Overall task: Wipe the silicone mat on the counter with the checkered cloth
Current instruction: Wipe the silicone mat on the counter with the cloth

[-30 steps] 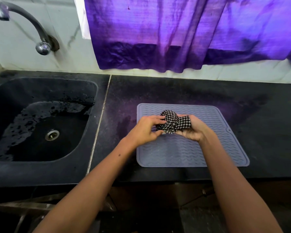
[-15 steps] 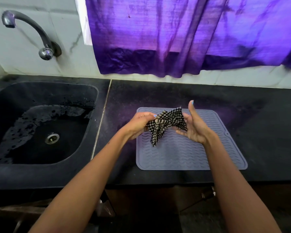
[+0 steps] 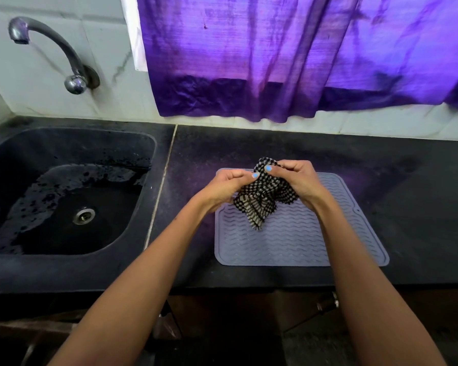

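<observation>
Both hands hold the cloth point(image 3: 259, 199) bunched up over the far part of the mat point(image 3: 302, 239). Left hand point(image 3: 224, 187) has fingers curled, clamped on the cloth's left side. Right hand point(image 3: 299, 180) pinches the top of the cloth, fingers point(image 3: 276, 169) curled round it. A loose corner of cloth hangs below the fingers, down toward the mat; can't tell if it touches. Mat lies flat on the dark table point(image 3: 407, 194), under and nearer than the fingers. Sink point(image 3: 64, 262) well to the left of the fingers, wet inside, tap point(image 3: 64, 51) on the wall beyond it. Purple curtain point(image 3: 288, 56) hangs beyond the fingers.
</observation>
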{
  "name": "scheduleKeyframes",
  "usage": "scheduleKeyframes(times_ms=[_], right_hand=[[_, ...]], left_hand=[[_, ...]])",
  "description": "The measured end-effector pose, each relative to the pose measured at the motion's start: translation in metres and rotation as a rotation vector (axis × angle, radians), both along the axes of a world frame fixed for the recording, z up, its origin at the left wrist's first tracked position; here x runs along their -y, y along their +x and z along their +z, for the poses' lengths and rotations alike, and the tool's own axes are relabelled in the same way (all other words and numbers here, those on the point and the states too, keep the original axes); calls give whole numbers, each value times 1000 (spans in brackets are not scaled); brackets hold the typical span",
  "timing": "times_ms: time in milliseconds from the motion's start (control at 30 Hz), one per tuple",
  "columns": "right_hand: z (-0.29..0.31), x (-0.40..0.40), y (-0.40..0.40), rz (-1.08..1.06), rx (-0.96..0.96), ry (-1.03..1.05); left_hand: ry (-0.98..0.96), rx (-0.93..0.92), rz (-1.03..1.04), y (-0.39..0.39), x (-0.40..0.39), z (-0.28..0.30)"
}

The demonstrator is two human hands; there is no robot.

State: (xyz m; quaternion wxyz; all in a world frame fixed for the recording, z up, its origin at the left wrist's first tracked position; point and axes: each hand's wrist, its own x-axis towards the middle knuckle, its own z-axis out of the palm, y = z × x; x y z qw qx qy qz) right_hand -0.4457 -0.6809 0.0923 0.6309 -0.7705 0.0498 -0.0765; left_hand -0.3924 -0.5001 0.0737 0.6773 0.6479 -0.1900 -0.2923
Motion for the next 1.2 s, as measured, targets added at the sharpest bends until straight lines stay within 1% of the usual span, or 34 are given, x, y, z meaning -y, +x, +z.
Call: scheduleKeyframes(times_ms=[133,200,267,333,367,467,533,600,667,700,800,867,900,933,967,1000,1067,1133,1200], right_hand=[[2,6,-4,114,-49,78],[5,9,-5,189,-98,109],[9,12,-4,236,-143,128],[13,12,-1,215,-173,166],[15,11,1,182,-183,187],[18,5,6,101,-177,220],[18,0,9,70,-160,227],[20,-3,11,22,-138,173],[22,-2,13,-10,-115,105],[23,0,13,7,-121,94],[24,2,9,158,-169,28],[22,1,9,147,-128,-29],[21,1,9,110,-81,-10],[20,1,9,80,-40,53],[20,2,8,72,-11,146],[19,3,7,75,9,246],[19,7,5,81,15,394],[19,8,4,81,-14,450],[18,5,4,92,-35,488]], left_hand=[[-2,86,50,4,1,3],[-27,63,53,6,1,3],[-82,-25,55,6,2,0],[-132,-119,81,5,6,-3],[-125,-134,107,6,8,-5],[-48,-91,163,3,17,-8],[-62,-109,138,2,19,-7],[-88,-118,79,2,19,-6],[-81,-66,79,3,18,-3],[-60,-23,107,2,17,-1],[-8,71,234,0,18,7],[15,113,251,0,16,13],[-27,70,213,-1,13,16],[-97,-19,155,-1,10,19],[-149,-94,89,-2,5,20],[-161,-126,33,-1,-1,20],[-80,-73,-56,1,-9,16],[-3,13,-119,1,-14,14],[39,57,-139,2,-14,12]])
